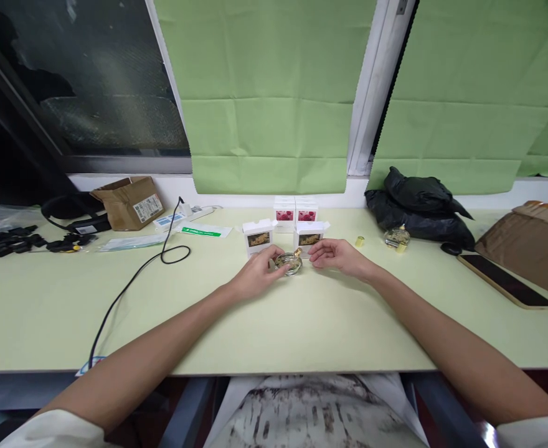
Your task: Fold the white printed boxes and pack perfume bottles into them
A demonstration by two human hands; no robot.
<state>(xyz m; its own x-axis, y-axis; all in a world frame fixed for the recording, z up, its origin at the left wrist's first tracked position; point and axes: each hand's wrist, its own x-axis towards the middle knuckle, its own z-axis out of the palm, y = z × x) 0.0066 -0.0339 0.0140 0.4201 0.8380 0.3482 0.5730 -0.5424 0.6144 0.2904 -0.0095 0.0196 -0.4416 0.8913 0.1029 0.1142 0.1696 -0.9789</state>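
Observation:
My left hand (pixel 261 272) is closed around a round clear glass perfume bottle (pixel 289 264) with a gold neck, tilted low over the table. To its right, my right hand (pixel 334 256) has its fingers loosely bent and apart, with nothing visible in them. Its fingertips are beside a white box (pixel 308 234) with open flaps and a dark picture panel; whether they touch it I cannot tell. A matching white box (pixel 258 237) with raised flaps stands behind my left hand. Right of my right hand lies a small gold cap (pixel 359 241).
White boxes with pink panels (pixel 284 215) stand at the back. A second glass bottle (pixel 396 237) sits before black plastic bags (pixel 418 208). At right are a phone (pixel 505 281) and a brown package (pixel 530 246). A black cable (pixel 129 292) and an open carton (pixel 131 202) are left.

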